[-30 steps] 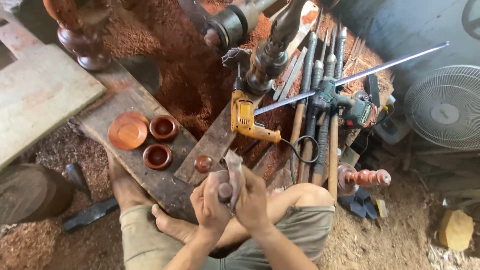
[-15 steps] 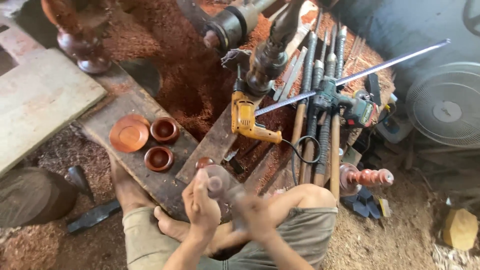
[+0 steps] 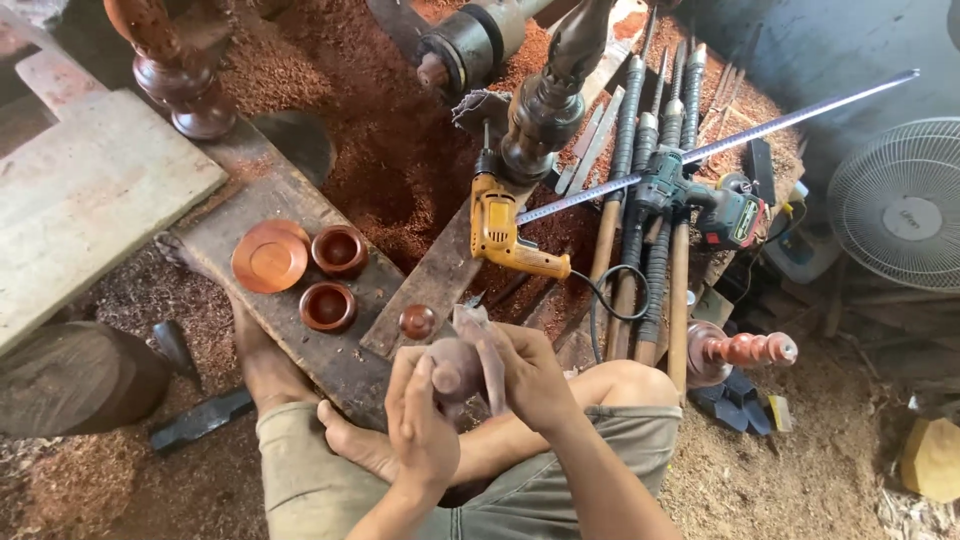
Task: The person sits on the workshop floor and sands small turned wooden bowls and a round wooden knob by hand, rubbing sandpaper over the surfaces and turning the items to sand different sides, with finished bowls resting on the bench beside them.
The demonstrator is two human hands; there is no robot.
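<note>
My left hand (image 3: 425,425) cups a small rounded wooden piece (image 3: 455,368) from below, fingers curled up around it and thumb pressed to its side. My right hand (image 3: 530,375) closes on it from the other side, fingers wrapped over a strip of sandpaper (image 3: 478,335) that is pinched against the wood. The piece sits between both palms, above my crossed legs, just in front of my knee (image 3: 625,385).

Just beyond the hands, a small round wooden knob (image 3: 417,321) rests on a dark plank (image 3: 440,270). To the left, on a second plank (image 3: 300,290), lie two small turned bowls (image 3: 340,250) and a flat round lid (image 3: 271,256), close together. A black hammer (image 3: 200,420) lies on the sawdust floor by my leg.

To the right, a turned spindle (image 3: 745,350) lies on its side. Farther off, a yellow electric drill (image 3: 497,232) rests on the plank; beside it are several long-handled turning chisels (image 3: 640,220), a cordless drill (image 3: 715,205) and a long metal rule (image 3: 730,140). A white fan (image 3: 900,205) stands at far right; a turned wooden post (image 3: 175,70) stands at far left.
</note>
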